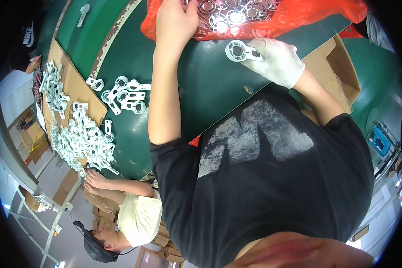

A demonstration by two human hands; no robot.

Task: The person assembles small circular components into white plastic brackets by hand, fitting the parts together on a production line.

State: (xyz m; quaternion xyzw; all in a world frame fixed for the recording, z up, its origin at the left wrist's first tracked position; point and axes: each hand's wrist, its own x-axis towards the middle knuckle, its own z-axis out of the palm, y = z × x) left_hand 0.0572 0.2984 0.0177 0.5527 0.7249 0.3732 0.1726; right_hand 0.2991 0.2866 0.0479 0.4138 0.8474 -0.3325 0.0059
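My left hand (pixel 176 20), bare, reaches to the red plastic bag (pixel 295 26) at the top. Its thumb lies at the near edge of a heap of shiny silver spoked rings (pixel 236 17) in the bag. The picture's upper edge cuts off its other fingers, so what they hold cannot be seen. In a white glove, my right hand (pixel 279 61) grips a white plastic part (pixel 236 51) by its short handle. That part has a round spoked head with a dark centre, turned toward the left, just below the bag.
Several similar white parts (pixel 128 94) lie on the green table (pixel 210 85) left of my left forearm. A large pile (pixel 85 140) spreads beyond, over cardboard (pixel 73 71). A co-worker's hands (pixel 96 181) are at its near end. An open carton (pixel 339 67) stands at right.
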